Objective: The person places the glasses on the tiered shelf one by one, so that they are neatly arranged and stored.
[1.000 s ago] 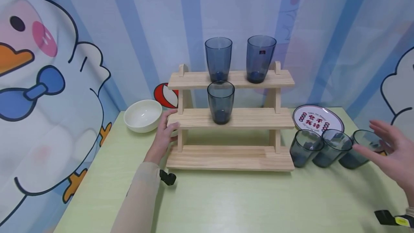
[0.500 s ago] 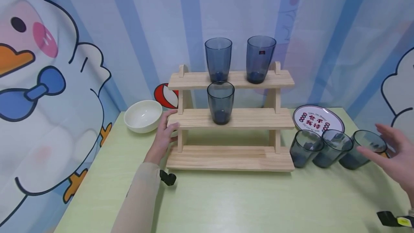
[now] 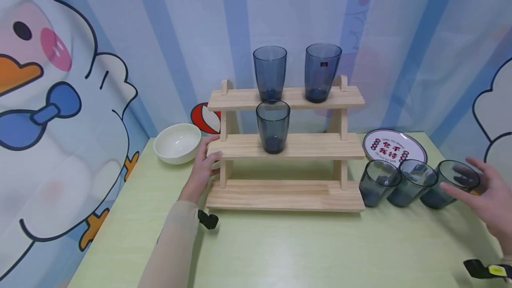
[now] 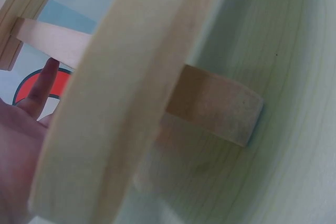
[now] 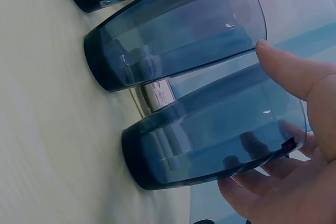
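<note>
My left hand (image 3: 200, 168) holds the left end of the middle board of a three-tier wooden stand (image 3: 292, 197), thumb at the board's front edge. In the left wrist view a finger (image 4: 42, 87) reaches along the stand's upright. My right hand (image 3: 486, 203) is spread around the rightmost of three blue-tinted drinking glasses (image 3: 438, 192) on the table. The right wrist view shows that glass (image 5: 210, 135) between the thumb (image 5: 286, 72), near its rim, and the fingers on its far side. The other two glasses, the middle one (image 3: 408, 188) and the left one (image 3: 376, 188), stand beside it.
Two blue glasses (image 3: 270, 72) (image 3: 322, 74) stand on the top board, another glass (image 3: 274, 126) on the middle board. A white bowl (image 3: 176, 143) sits left of the stand. Behind the right-hand glasses lies a printed plate (image 3: 394, 143). A cartoon curtain (image 3: 180, 48) backs the table.
My right hand has shifted slightly lower and its fingers now lie further round the far side of the rightmost glass. The left hand and the glasses have stayed in place.
</note>
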### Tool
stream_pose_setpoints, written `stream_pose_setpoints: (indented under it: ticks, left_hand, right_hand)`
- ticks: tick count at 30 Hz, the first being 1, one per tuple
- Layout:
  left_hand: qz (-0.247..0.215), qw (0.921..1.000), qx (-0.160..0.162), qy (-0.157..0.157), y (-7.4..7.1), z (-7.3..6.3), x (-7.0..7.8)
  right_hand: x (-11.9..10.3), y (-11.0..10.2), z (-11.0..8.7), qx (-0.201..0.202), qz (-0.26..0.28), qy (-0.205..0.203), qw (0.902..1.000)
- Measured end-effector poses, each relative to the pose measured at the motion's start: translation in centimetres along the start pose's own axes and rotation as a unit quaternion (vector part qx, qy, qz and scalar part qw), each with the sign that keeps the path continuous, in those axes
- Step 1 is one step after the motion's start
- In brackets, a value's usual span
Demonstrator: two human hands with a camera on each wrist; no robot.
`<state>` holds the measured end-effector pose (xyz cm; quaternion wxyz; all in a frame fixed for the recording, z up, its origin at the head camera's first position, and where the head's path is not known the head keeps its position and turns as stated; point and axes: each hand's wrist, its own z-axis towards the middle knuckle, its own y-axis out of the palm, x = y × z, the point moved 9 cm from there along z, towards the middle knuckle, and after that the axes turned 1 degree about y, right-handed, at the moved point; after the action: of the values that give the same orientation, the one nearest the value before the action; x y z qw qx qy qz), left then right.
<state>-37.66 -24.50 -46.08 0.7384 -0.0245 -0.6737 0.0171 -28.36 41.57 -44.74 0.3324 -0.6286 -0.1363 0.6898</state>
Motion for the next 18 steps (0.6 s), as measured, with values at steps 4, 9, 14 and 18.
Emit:
stream_pose_setpoints:
  ticks: [4, 9, 14, 18]
  left_hand:
    - [0.001, 1.0, 0.001, -0.003, -0.1, 0.0, -0.1]
    - [0.0, 1.0, -0.001, -0.004, -0.1, 0.0, -0.2]
    - [-0.003, 1.0, -0.003, -0.005, -0.1, 0.1, -0.2]
    - [-0.001, 1.0, -0.003, -0.006, -0.1, 0.0, -0.1]
  right_hand:
    - [0.7, 0.3, 0.3, -0.008, 0.011, 0.004, 0.9999]
    - [1.2, 0.6, 0.6, -0.01, 0.002, 0.023, 0.9997]
    - [1.5, 0.5, 0.5, 0.0, -0.003, 0.04, 0.9992]
    - [1.7, 0.4, 0.2, 0.019, -0.003, 0.057, 0.9982]
